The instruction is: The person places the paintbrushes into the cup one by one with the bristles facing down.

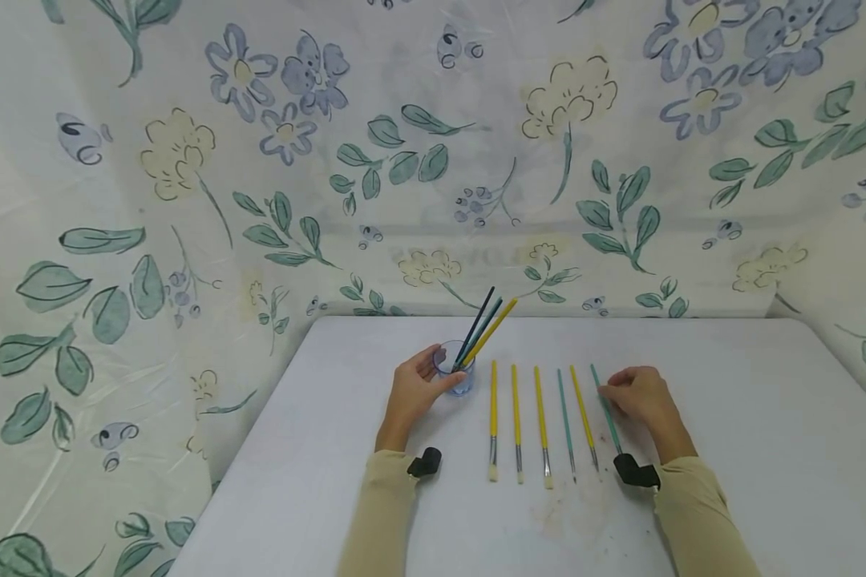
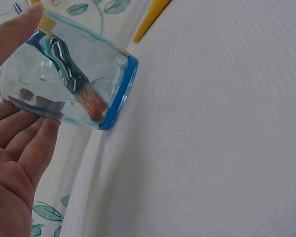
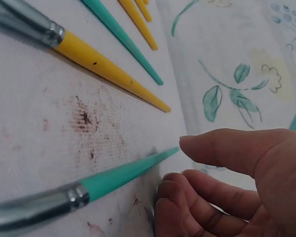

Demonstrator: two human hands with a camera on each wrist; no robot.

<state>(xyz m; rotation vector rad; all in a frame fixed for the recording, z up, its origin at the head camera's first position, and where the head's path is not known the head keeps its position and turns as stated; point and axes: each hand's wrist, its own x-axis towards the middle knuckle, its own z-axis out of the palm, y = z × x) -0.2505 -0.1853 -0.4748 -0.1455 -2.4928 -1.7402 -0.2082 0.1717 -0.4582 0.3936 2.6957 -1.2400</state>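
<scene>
My left hand (image 1: 418, 393) holds a clear glass (image 2: 89, 74) with a blue base, thumb on one side and fingers on the other. Several paintbrushes (image 1: 485, 328) with dark, teal and yellow handles lean in it, one with reddish bristles (image 2: 91, 101) down. At the right end of a row of brushes lies a teal paintbrush (image 3: 123, 173). My right hand (image 1: 641, 394) is at its handle, thumb above the handle's tip and loosely bent fingers below, a gap showing between them. In the head view, its lower end is hidden behind the black wrist camera.
Left of the teal brush, yellow paintbrushes (image 1: 538, 401) and a thinner teal one (image 1: 565, 417) lie side by side, bristles toward me. Brownish smudges (image 3: 84, 118) mark the white table (image 1: 296, 481). A flowered cloth (image 1: 404, 200) hangs behind the far edge.
</scene>
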